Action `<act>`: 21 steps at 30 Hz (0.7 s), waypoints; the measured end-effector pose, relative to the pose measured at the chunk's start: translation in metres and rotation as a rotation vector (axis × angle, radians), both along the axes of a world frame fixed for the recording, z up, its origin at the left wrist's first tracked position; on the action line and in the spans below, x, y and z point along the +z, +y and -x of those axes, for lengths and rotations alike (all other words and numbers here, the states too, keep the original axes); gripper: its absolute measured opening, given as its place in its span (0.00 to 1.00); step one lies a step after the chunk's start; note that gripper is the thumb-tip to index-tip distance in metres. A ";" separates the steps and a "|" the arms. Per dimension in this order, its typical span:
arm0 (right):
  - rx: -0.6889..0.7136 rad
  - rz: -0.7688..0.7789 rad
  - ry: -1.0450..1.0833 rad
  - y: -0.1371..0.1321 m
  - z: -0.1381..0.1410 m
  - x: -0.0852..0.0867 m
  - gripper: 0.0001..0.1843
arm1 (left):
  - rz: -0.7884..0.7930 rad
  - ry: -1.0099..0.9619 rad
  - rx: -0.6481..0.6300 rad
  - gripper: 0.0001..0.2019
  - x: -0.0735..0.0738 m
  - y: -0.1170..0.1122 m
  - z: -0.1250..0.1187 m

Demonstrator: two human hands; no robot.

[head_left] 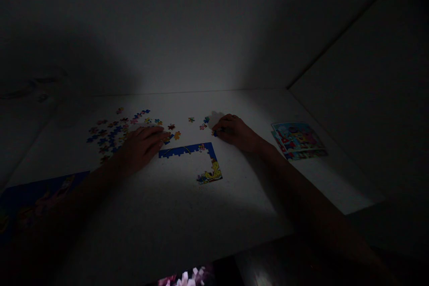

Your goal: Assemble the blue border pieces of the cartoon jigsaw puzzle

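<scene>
The scene is dark, lit only in the middle of a white table [187, 214]. My left hand [142, 145] lies palm down with fingers stretched out, its fingertips touching a loose puzzle piece near the top left of an assembled blue puzzle border [192, 149]. My right hand [231, 129] rests on the table with fingers curled round a small blue puzzle piece [215, 133]. A yellow and blue assembled corner [211, 175] hangs below the border's right end.
Several loose puzzle pieces [112, 132] are scattered to the left, with a few more [203, 124] by my right hand. A colourful printed picture [297, 140] lies at the right. A blue box lid [36, 196] sits at the left edge. Walls close in behind.
</scene>
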State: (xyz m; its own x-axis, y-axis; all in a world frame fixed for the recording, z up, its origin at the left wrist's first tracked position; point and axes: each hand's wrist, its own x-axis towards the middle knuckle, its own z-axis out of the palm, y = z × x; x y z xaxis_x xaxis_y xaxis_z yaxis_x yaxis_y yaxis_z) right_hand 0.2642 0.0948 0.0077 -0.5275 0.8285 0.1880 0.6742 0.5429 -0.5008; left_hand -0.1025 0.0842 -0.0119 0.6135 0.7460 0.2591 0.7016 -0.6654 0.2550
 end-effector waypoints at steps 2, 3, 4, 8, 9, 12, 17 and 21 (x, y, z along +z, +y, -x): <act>0.012 0.034 -0.005 -0.001 -0.001 0.002 0.12 | -0.007 -0.013 0.006 0.25 0.000 0.001 0.000; 0.014 0.052 -0.011 -0.002 -0.002 0.003 0.12 | -0.011 -0.018 0.011 0.25 0.001 0.001 -0.001; 0.014 0.066 -0.016 -0.002 -0.002 0.004 0.12 | -0.011 -0.020 0.011 0.26 0.002 0.002 -0.001; 0.008 0.084 -0.015 -0.003 -0.003 0.005 0.11 | 0.016 0.000 0.001 0.26 0.010 0.004 -0.005; 0.009 0.087 -0.014 -0.003 -0.003 0.005 0.10 | 0.024 0.010 0.003 0.26 0.012 0.005 -0.007; 0.023 0.101 -0.020 -0.003 -0.003 0.006 0.08 | 0.028 0.038 0.046 0.23 0.018 0.008 -0.018; 0.027 0.121 -0.005 -0.004 -0.004 0.006 0.06 | -0.032 -0.045 0.151 0.17 0.015 0.007 -0.033; 0.040 0.128 0.027 -0.003 -0.006 0.007 0.06 | -0.012 -0.139 0.152 0.16 0.009 0.006 -0.033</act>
